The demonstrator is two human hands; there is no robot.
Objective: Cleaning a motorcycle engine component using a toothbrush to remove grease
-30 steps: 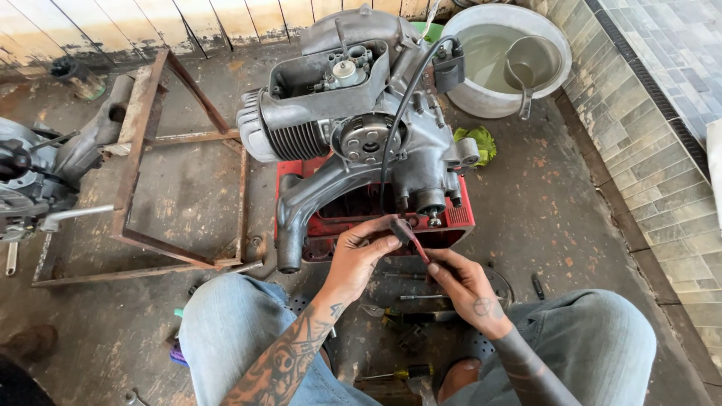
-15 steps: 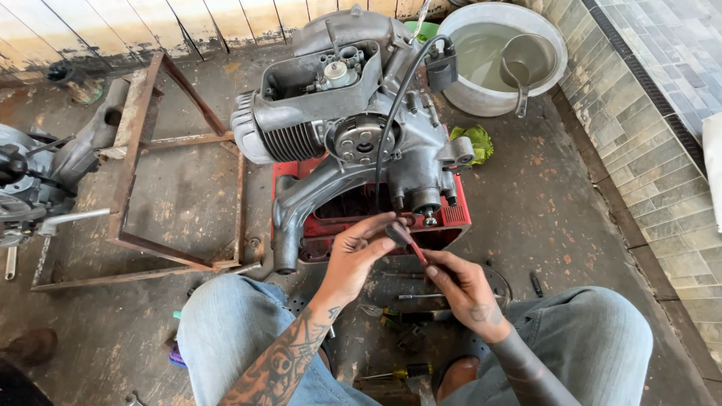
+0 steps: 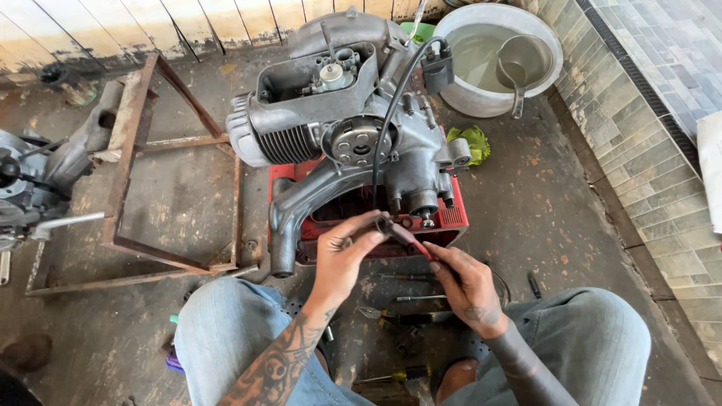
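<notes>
On stained concrete floor [image 3: 541, 195]: engine [image 3: 353, 143] on red crate [image 3: 451, 218], tiled wall [image 3: 662, 135] right

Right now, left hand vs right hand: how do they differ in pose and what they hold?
The left hand curls its fingers around a small dark part, while the right hand pinches the red handle of a slim tool. The left hand sits higher and nearer the grey engine; the right hand lies lower, over the tools on the floor. The left forearm is bare and tattooed, the right one sleeved in dark cloth. Both meet in front of the red stand.
</notes>
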